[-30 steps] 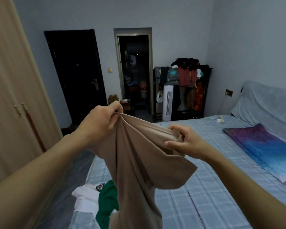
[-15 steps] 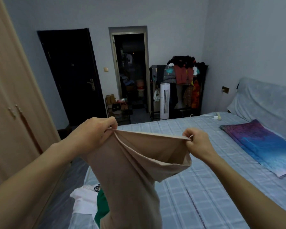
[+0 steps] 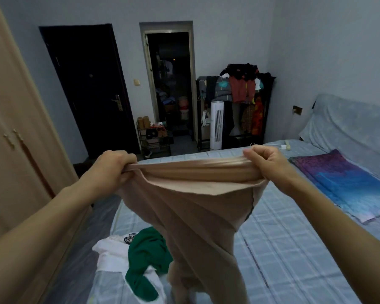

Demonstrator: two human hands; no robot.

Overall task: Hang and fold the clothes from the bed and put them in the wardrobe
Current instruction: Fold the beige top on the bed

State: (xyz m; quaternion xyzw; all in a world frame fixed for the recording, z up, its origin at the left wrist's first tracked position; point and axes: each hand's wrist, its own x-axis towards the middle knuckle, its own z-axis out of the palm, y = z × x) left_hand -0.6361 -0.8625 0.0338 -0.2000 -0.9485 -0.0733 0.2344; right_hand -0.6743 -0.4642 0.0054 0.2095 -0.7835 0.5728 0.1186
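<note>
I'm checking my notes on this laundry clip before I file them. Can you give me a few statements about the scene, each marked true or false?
1. The left hand and the right hand both grip the top edge of the beige garment. True.
2. The beige garment lies spread flat on the bed. False: it hangs down from the two hands.
3. A green garment and a white garment lie together on the bed. True.
4. The wardrobe doors stand open. False: both doors are closed.
5. The white tower fan stands on the bed. False: it stands on the floor past the bed, by the clothes rack.
</note>
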